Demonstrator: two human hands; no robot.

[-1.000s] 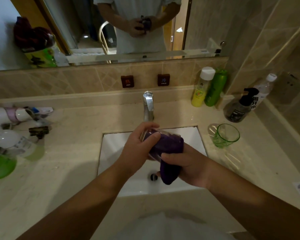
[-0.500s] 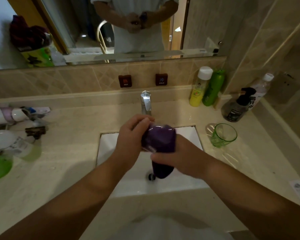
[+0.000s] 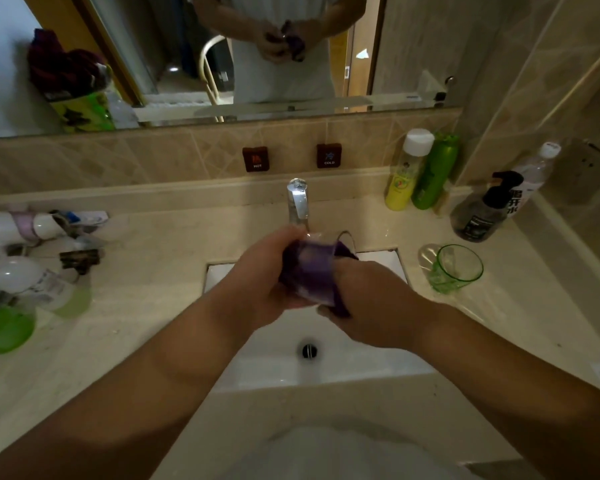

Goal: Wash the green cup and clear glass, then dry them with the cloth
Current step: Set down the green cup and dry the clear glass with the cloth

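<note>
Over the white sink, my left hand grips the clear glass, which lies on its side with its mouth toward the right. Inside the glass and out past its rim is the purple cloth, gripped by my right hand. The cloth shows purple through the glass wall. The green cup stands upright on the counter to the right of the sink, apart from both hands.
The tap stands just behind my hands. Yellow and green bottles, a dark pump bottle and a clear water bottle line the right back corner. Toiletries and a green lid crowd the left counter.
Both hands have risen toward the tap with the glass and cloth. The cloth's hanging tail has gone up into the glass and my right hand.
</note>
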